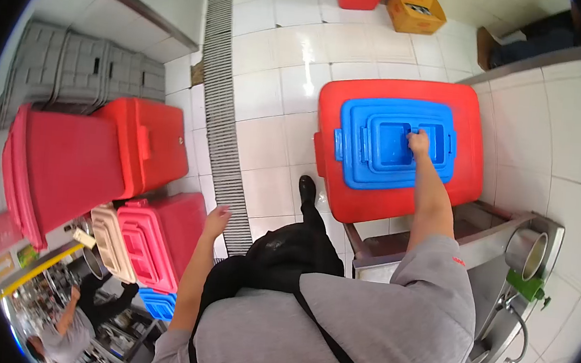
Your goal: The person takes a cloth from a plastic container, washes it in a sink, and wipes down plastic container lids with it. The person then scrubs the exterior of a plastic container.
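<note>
My right hand (418, 144) is closed around the middle grip of a blue plastic lid (360, 170), between its two recesses. This lid lies on top of a large red plastic bin (469, 156), near the wall on the right. Whether a blue container sits beneath the lid is hard to see from above. My left hand (216, 222) hangs in the air over the floor drain, fingers stretched out and holding nothing. Closest to it is a pink lidded bin (174, 230) on the left.
A slotted drain (218, 106) runs along the tiled floor. Red bins (152, 145) and grey crates (82, 70) stand at the left. A metal sink (492, 323) with a steel pot (526, 252) is at my right. A yellow crate (416, 13) and another person (63, 331) are farther off.
</note>
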Motion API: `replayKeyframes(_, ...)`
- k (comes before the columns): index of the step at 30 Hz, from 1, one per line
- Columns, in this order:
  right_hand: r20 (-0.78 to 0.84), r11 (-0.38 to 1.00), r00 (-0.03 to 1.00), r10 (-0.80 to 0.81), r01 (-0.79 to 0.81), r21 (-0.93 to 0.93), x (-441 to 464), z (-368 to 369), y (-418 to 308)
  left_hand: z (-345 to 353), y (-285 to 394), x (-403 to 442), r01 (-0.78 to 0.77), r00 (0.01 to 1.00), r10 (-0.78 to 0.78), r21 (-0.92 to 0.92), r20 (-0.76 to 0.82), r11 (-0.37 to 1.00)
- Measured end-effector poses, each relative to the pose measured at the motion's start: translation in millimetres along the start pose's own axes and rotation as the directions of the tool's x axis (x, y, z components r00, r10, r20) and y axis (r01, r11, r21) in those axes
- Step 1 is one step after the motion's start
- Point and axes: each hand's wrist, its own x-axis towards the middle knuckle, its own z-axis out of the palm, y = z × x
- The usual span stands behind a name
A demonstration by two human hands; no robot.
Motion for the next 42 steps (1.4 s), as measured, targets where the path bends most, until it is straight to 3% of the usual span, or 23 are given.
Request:
replayKeyframes(3, 0.123, 0.979, 0.991, -0.052, 0.027, 0.200, -66.2, -29.4, -116.4, 6.2, 29.0, -10.3, -0.223, 0.974, 0.226, 0.093, -0.017, 0.970)
replayKeyframes(4, 0.065, 0.964, 0.996, -0.059, 0.040, 0.261, -77.0, -24.1, -137.0, 6.9, 35.4, -14.3, -0.297, 0.953, 0.301, 0.076, -0.033, 0.952)
replayKeyframes(6, 0.006, 0.953, 0.987, -0.160, 0.153, 0.264, -76.2, 2.8, -158.7, 3.3, 44.6, -22.7, -0.253, 0.963, 0.258, 0.072, -0.080, 0.965)
replayKeyframes(7, -0.027, 0.940, 0.977, -0.214, 0.213, 0.267, -83.2, 13.6, -169.3, 1.5, 43.3, -26.0, -0.243, 0.968, 0.240, -0.041, -0.071, 0.969)
replayKeyframes(10, 0.190, 0.876, 0.970, -0.149, 0.041, 0.480, -183.4, -15.8, -243.6, -8.2, 58.6, -58.7, -0.231, 0.973, 0.222, -0.295, -0.066, 0.927)
replayKeyframes(12, 0.273, 0.806, 0.927, -0.257, 0.050, 0.590, -233.7, -10.6, -263.2, -19.4, 70.7, -100.6, -0.247, 0.969, 0.226, -0.410, -0.100, 0.878)
replayKeyframes(15, 0.434, 0.721, 0.844, -0.315, -0.084, 0.688, -322.8, 6.2, -273.3, -25.0, 53.3, -159.4, -0.280, 0.960, 0.220, -0.590, -0.175, 0.757)
replayKeyframes(17, 0.441, 0.700, 0.845, -0.302, -0.117, 0.705, -378.3, 32.1, -266.0, -28.5, 30.4, -183.3, -0.297, 0.955, 0.184, -0.752, -0.233, 0.589)
replayKeyframes(19, 0.507, 0.626, 0.788, -0.351, -0.206, 0.752, -426.6, 65.3, -247.5, -45.4, -1.9, -216.9, -0.293, 0.956, 0.173, -0.800, -0.237, 0.524)
replayKeyframes(20, 0.523, 0.597, 0.745, -0.414, -0.212, 0.774, -449.9, 81.2, -234.4, -48.0, -30.9, -221.8, -0.187, 0.978, 0.042, -0.768, -0.205, 0.613)
replayKeyframes(23, 0.649, 0.554, 0.660, -0.378, -0.401, 0.730, -523.0, 127.8, -203.4, -41.5, -77.0, -269.3, -0.259, 0.941, 0.035, -0.652, -0.336, 0.713)
replayKeyframes(25, 0.793, 0.717, 0.524, -0.312, -0.418, 0.558, -555.8, 161.7, -176.2, -15.8, -130.2, -274.1, -0.040, 0.895, -0.176, -0.466, -0.411, 0.884)
replayKeyframes(26, 0.880, 0.894, 0.412, -0.237, -0.263, 0.364, -555.9, 187.1, -155.1, -11.7, -132.8, -299.0, 0.069, 0.862, -0.253, -0.393, -0.439, 0.917)
replayKeyframes(27, 0.933, 0.984, 0.329, -0.142, -0.054, 0.169, -558.3, 205.9, -141.0, -6.2, -132.9, -323.5, 0.187, 0.826, -0.325, -0.320, -0.461, 0.929)
replayKeyframes(28, 0.934, 0.980, 0.344, -0.098, 0.197, 0.031, -577.8, 204.1, -141.8, 8.4, -148.3, -334.6, 0.218, 0.791, -0.366, -0.333, -0.490, 0.917)
replayKeyframes(29, 0.924, 0.895, 0.373, -0.082, 0.435, -0.096, -592.5, 197.2, -140.9, 29.7, -166.3, -343.3, 0.247, 0.756, -0.403, -0.345, -0.516, 0.905)
replayKeyframes(31, 0.899, 0.574, 0.156, -0.409, 0.810, 0.120, -560.7, 254.7, -108.2, 68.6, -204.8, -369.6, 0.305, 0.704, -0.489, -0.404, -0.515, 0.863)
replayKeyframes(32, 0.881, 0.406, 0.030, -0.471, 0.895, 0.186, -569.0, 252.4, -115.8, 84.3, -222.1, -382.5, 0.328, 0.682, -0.525, -0.429, -0.509, 0.842)
replayKeyframes(33, 0.853, 0.227, -0.102, -0.512, 0.942, 0.249, -579.4, 250.6, -125.8, 95.8, -238.5, -397.7, 0.346, 0.666, -0.569, -0.476, -0.483, 0.808)
replayKeyframes(35, 0.905, 0.132, -0.189, -0.381, 0.958, 0.256, -578.7, 270.5, -135.2, 127.3, -263.0, -429.3, 0.374, 0.641, -0.643, -0.561, -0.420, 0.739)
replayKeyframes(37, 0.934, 0.065, -0.213, -0.286, 0.968, 0.241, -578.3, 289.3, -146.8, 159.2, -283.4, -453.2, 0.392, 0.601, -0.694, -0.610, -0.397, 0.688)
replayKeyframes(39, 0.975, 0.130, -0.115, -0.189, 0.981, 0.141, -624.2, 266.6, -169.1, 190.7, -296.1, -482.9, 0.418, 0.551, -0.736, -0.634, -0.392, 0.651)
replayKeyframes(42, 0.984, 0.118, -0.045, -0.171, 0.991, 0.066, -653.0, 276.0, -184.1, 241.6, -312.5, -515.6, 0.487, 0.446, -0.842, -0.708, -0.302, 0.512)
